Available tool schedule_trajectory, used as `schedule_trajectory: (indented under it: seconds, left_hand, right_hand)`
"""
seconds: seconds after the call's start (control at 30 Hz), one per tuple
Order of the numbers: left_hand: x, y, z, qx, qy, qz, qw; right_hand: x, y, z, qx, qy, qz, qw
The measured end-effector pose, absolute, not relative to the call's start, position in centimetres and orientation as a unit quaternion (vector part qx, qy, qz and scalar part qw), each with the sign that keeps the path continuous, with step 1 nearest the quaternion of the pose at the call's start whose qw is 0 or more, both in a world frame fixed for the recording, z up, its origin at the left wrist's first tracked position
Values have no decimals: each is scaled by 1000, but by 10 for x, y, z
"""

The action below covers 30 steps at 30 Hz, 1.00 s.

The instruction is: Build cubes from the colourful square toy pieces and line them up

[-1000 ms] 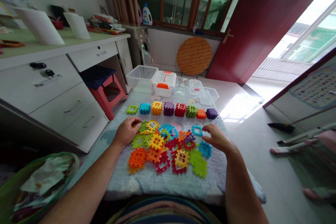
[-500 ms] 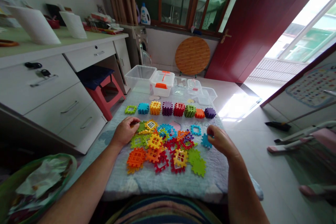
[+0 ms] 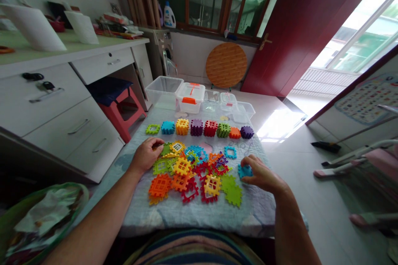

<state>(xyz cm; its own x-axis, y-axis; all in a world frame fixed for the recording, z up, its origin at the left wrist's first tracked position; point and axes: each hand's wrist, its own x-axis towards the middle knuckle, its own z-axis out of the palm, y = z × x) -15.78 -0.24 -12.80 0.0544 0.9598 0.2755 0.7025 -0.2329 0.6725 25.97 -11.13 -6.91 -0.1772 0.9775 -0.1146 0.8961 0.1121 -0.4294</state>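
Observation:
Loose, toothed plastic building tiles lie in a mixed heap on the cloth-covered table, among them a yellow window tile (image 3: 182, 166), an orange tile (image 3: 160, 185) and a green tile (image 3: 231, 190). At the heap's left edge, my left hand (image 3: 146, 154) has its fingers curled beside a dark green tile (image 3: 166, 149); what they hold, if anything, is hidden. To the right of the heap, my right hand (image 3: 264, 175) has thumb and forefinger on opposite edges of a blue tile (image 3: 244, 171), low over the cloth. A blue frame tile (image 3: 230, 152) lies just beyond it.
Behind the heap runs a row of stacks sorted by colour, including a yellow stack (image 3: 182, 126) and a red stack (image 3: 210, 128). Clear plastic boxes stand at the far end, one a lidded box (image 3: 190, 98) with orange clips. A waste basket (image 3: 82, 198) is at lower left.
My right hand has turned and spread its thumb and forefinger across the blue tile, which now lies flatter. My left hand stays at the heap's left edge. The view has shifted slightly.

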Motion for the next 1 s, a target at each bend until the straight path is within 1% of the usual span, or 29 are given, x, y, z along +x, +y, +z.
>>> schedule_trajectory:
  seconds: [0.27, 0.57, 0.83, 1.0]
  left_hand:
    - [-160, 0, -133, 705, 587, 353, 183]
    - [-158, -2, -129, 702, 589, 354, 188]
    - [-158, -3, -127, 700, 590, 351, 195]
    - [-158, -2, -128, 705, 589, 347, 189]
  right_hand:
    - [265, -111, -79, -647, -736, 181, 83]
    - [242, -63, -62, -617, -770, 106, 125]
    - [232, -41, -78, -612, -775, 133, 82]
    - [233, -42, -82, -610, -775, 149, 80]
